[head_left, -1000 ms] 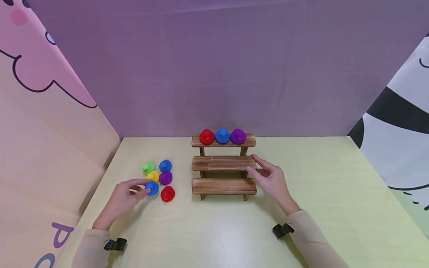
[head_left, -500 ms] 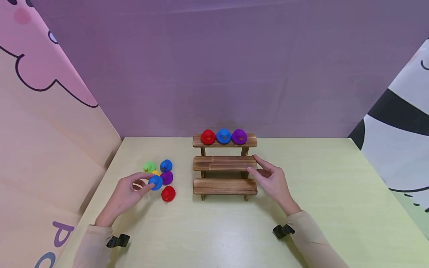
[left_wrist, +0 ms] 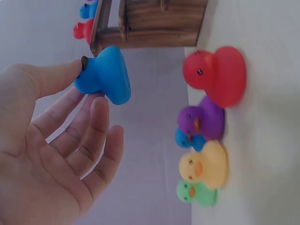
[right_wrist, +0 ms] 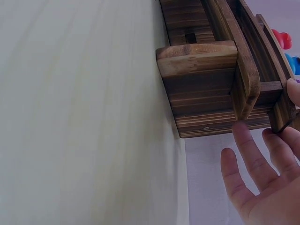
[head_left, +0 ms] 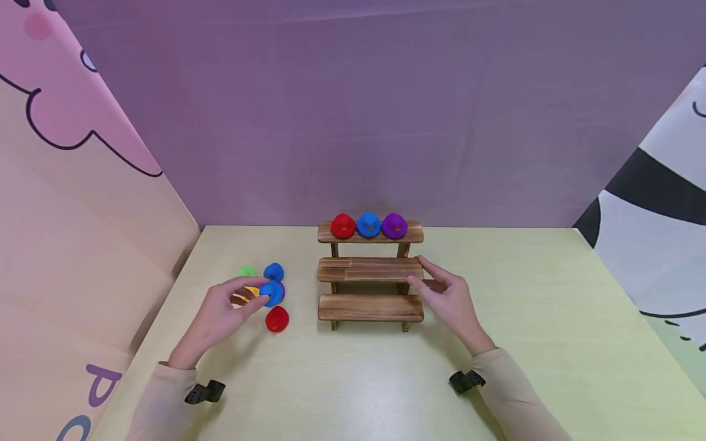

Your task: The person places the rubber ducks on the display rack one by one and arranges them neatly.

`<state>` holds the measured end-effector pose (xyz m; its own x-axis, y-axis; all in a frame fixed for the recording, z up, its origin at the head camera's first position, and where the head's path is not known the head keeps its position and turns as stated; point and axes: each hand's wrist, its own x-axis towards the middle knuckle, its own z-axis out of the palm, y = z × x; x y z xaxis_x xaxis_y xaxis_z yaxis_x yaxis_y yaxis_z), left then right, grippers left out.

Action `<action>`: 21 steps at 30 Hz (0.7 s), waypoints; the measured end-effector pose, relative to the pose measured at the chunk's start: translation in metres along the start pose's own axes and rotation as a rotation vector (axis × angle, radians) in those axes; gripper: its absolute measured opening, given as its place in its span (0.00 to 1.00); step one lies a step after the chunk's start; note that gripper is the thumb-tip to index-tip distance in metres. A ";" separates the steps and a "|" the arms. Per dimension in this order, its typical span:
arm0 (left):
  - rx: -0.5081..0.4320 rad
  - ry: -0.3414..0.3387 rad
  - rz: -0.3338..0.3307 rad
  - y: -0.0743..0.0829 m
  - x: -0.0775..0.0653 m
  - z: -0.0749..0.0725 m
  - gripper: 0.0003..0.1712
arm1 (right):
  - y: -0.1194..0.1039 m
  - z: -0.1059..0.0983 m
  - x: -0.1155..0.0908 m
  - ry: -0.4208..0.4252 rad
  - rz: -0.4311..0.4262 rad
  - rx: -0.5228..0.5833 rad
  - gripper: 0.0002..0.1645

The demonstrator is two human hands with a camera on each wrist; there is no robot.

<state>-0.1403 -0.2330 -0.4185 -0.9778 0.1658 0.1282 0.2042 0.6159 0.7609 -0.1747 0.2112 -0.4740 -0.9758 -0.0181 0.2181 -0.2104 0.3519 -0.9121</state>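
Observation:
My left hand (head_left: 223, 312) pinches a blue rubber duck (left_wrist: 105, 75) between thumb and fingers, lifted off the table. In the head view that duck covers most of a purple duck (left_wrist: 204, 119) below it. Close by stand a red duck (head_left: 277, 319), a yellow duck (left_wrist: 205, 164), a green duck (left_wrist: 197, 192) and another blue duck (head_left: 273, 271). My right hand (head_left: 449, 303) grips the right end of the middle step of a three-step wooden stand (head_left: 371, 307). On its top step sit a red duck (head_left: 343, 226), a blue duck (head_left: 368, 225) and a purple duck (head_left: 394, 226).
The pale table (head_left: 353, 380) meets a purple cloth backdrop (head_left: 353, 122) behind the stand. A pink printed panel (head_left: 83, 214) rises at the left, and a black-and-white printed one (head_left: 656, 202) at the right.
The blue duck has risen from beside the yellow one and moved right and a little away from me with my left hand, over the purple duck. My right hand stays on the stand.

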 end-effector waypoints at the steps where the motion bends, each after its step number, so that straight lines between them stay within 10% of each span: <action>1: -0.005 -0.003 0.008 0.002 0.001 0.001 0.20 | 0.000 0.000 0.000 -0.001 -0.001 -0.002 0.36; 21: -0.085 -0.055 0.096 0.041 0.020 0.029 0.19 | -0.002 0.000 0.000 -0.004 -0.006 0.017 0.35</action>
<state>-0.1504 -0.1819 -0.4035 -0.9493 0.2646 0.1696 0.2897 0.5276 0.7985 -0.1743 0.2103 -0.4723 -0.9747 -0.0241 0.2221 -0.2172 0.3357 -0.9166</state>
